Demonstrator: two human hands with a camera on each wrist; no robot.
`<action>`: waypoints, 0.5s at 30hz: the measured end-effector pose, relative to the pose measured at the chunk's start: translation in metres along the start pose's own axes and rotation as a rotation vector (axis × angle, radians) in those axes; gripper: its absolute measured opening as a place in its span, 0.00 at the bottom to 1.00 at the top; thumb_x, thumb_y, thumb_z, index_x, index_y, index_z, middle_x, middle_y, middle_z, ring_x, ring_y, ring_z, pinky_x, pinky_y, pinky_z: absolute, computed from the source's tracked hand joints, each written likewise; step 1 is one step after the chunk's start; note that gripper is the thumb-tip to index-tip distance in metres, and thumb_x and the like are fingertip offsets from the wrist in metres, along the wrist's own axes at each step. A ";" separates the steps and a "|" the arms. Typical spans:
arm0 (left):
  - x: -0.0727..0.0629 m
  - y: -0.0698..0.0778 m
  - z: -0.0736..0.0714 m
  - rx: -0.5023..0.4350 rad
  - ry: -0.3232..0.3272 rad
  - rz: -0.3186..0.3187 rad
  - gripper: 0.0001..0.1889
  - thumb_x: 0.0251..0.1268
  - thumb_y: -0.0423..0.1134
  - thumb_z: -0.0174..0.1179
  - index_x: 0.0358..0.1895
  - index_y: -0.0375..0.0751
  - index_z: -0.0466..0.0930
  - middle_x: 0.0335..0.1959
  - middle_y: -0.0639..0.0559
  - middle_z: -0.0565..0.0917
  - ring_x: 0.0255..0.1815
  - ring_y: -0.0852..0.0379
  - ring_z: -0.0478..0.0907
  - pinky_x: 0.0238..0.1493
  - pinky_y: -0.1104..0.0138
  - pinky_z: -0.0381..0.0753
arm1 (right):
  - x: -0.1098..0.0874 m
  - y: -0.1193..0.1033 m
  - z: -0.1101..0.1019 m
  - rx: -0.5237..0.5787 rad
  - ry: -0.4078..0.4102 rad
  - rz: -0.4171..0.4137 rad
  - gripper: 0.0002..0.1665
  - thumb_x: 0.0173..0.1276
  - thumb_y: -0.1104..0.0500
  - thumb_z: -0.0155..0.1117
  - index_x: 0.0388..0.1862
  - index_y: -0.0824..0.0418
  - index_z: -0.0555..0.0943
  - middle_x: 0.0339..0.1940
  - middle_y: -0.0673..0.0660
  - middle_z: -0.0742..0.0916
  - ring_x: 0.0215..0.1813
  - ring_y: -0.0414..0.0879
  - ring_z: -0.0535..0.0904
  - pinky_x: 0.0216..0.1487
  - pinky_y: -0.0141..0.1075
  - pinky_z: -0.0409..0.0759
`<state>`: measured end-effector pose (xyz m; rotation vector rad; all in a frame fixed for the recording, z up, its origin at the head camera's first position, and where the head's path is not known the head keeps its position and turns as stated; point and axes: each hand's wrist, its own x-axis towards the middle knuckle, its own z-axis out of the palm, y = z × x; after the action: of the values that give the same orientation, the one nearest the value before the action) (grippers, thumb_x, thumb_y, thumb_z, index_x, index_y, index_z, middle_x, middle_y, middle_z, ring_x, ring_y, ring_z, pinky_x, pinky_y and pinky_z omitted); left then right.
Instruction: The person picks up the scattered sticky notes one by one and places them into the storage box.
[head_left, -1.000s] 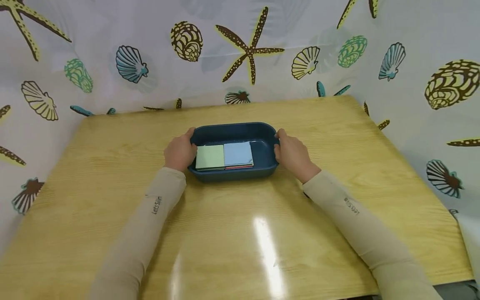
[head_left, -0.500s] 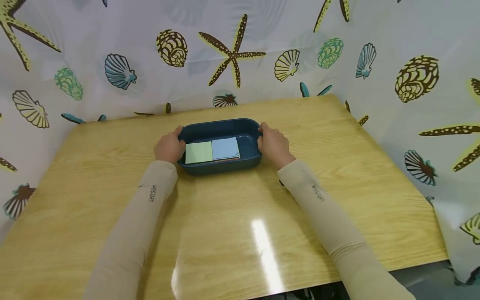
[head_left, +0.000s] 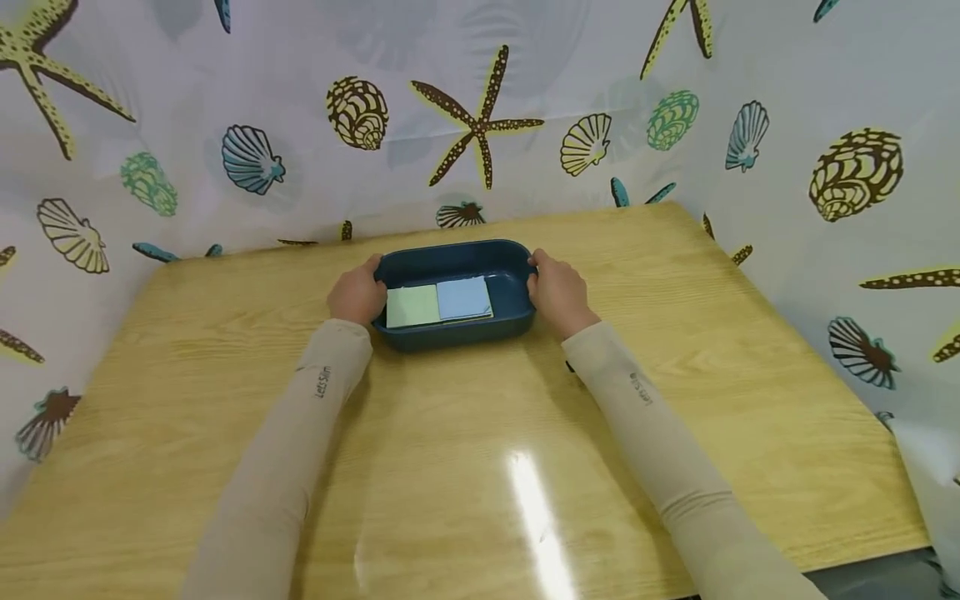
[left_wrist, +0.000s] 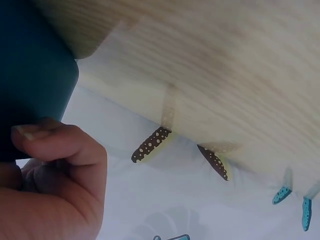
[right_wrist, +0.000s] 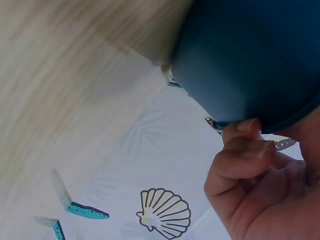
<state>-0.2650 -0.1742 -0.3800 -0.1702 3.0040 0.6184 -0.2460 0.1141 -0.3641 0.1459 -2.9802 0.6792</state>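
A dark blue oval-cornered plastic basin point(head_left: 453, 336) is at the middle back of the table. Inside it lie two square stacks of paper side by side, a pale green stack point(head_left: 412, 306) on the left and a light blue stack point(head_left: 463, 298) beside it. My left hand point(head_left: 357, 293) grips the basin's left end, its fingers curled under the rim in the left wrist view. At the opposite end my right hand point(head_left: 560, 293) holds the rim, with curled fingertips point(right_wrist: 248, 125) against the outer wall in the right wrist view.
A glossy wood-grain table point(head_left: 450, 433) spreads around the basin. Behind and beside it hangs a white curtain point(head_left: 420, 50) printed with shells and starfish. Beige sleeves point(head_left: 270, 450) cover both forearms.
The head view has shifted a little, first one way and then partly back. Both hands keep their grip on the basin's ends, and the paper stacks stay at its left side.
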 end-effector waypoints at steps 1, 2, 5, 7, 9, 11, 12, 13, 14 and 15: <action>0.000 0.000 0.002 0.005 -0.008 0.002 0.29 0.71 0.36 0.45 0.75 0.50 0.57 0.20 0.41 0.75 0.13 0.55 0.58 0.16 0.64 0.59 | -0.001 0.001 0.001 0.002 -0.003 -0.001 0.17 0.71 0.63 0.51 0.58 0.62 0.75 0.42 0.66 0.85 0.35 0.57 0.79 0.33 0.47 0.76; -0.001 0.001 0.003 0.011 -0.013 0.005 0.29 0.72 0.36 0.45 0.75 0.50 0.57 0.18 0.42 0.74 0.13 0.56 0.57 0.16 0.65 0.59 | -0.002 0.002 0.002 0.006 -0.004 -0.002 0.18 0.71 0.63 0.50 0.58 0.63 0.75 0.43 0.66 0.85 0.36 0.58 0.79 0.34 0.48 0.77; -0.005 -0.001 0.009 0.021 -0.016 0.006 0.28 0.73 0.38 0.45 0.75 0.50 0.57 0.21 0.41 0.75 0.14 0.56 0.58 0.16 0.64 0.59 | -0.007 0.005 0.006 0.029 -0.009 0.000 0.18 0.71 0.64 0.51 0.58 0.63 0.75 0.44 0.66 0.85 0.37 0.58 0.79 0.34 0.47 0.76; -0.008 -0.001 0.011 0.023 -0.011 0.016 0.27 0.74 0.41 0.46 0.75 0.49 0.57 0.26 0.39 0.78 0.16 0.54 0.61 0.17 0.63 0.61 | -0.011 0.007 0.007 0.039 -0.011 -0.004 0.17 0.71 0.64 0.52 0.58 0.64 0.75 0.42 0.67 0.85 0.35 0.59 0.79 0.33 0.47 0.75; -0.011 -0.003 0.012 0.008 -0.016 0.025 0.27 0.76 0.45 0.44 0.76 0.49 0.56 0.32 0.34 0.80 0.20 0.49 0.67 0.19 0.61 0.64 | -0.013 0.008 0.006 0.035 -0.015 -0.012 0.17 0.72 0.62 0.52 0.58 0.64 0.75 0.42 0.67 0.85 0.35 0.58 0.79 0.33 0.47 0.75; -0.014 -0.004 0.011 -0.017 0.003 0.040 0.28 0.77 0.47 0.43 0.76 0.47 0.55 0.44 0.32 0.81 0.29 0.44 0.75 0.25 0.56 0.71 | -0.015 0.008 0.004 0.023 -0.015 -0.021 0.18 0.74 0.60 0.52 0.58 0.65 0.75 0.43 0.68 0.84 0.36 0.59 0.80 0.34 0.48 0.76; -0.015 -0.005 0.011 -0.036 0.016 0.045 0.28 0.77 0.48 0.42 0.76 0.46 0.55 0.49 0.31 0.79 0.36 0.40 0.76 0.30 0.53 0.74 | -0.016 0.008 0.002 0.019 -0.009 -0.027 0.18 0.74 0.59 0.52 0.59 0.66 0.74 0.44 0.68 0.83 0.37 0.60 0.80 0.35 0.48 0.77; -0.017 -0.006 0.009 -0.058 0.029 0.048 0.29 0.78 0.49 0.40 0.76 0.44 0.54 0.54 0.30 0.76 0.44 0.38 0.76 0.36 0.50 0.76 | -0.017 0.008 0.000 0.014 0.003 -0.033 0.19 0.75 0.58 0.52 0.59 0.67 0.74 0.45 0.69 0.83 0.38 0.60 0.80 0.36 0.49 0.77; -0.018 -0.006 0.007 -0.082 0.043 0.052 0.29 0.78 0.50 0.38 0.76 0.43 0.53 0.57 0.29 0.73 0.50 0.35 0.73 0.41 0.48 0.75 | -0.017 0.007 -0.002 0.010 0.021 -0.044 0.19 0.75 0.58 0.51 0.58 0.67 0.74 0.46 0.69 0.82 0.39 0.60 0.79 0.37 0.49 0.78; -0.020 -0.006 0.005 -0.102 0.069 0.061 0.29 0.78 0.50 0.37 0.76 0.41 0.54 0.60 0.29 0.70 0.55 0.34 0.70 0.46 0.45 0.74 | -0.018 0.006 -0.005 0.017 0.040 -0.054 0.19 0.76 0.57 0.50 0.58 0.68 0.74 0.47 0.69 0.81 0.40 0.60 0.78 0.37 0.49 0.77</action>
<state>-0.2443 -0.1754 -0.3849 -0.1075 3.0557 0.7879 -0.2289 0.1234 -0.3639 0.2100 -2.9215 0.6929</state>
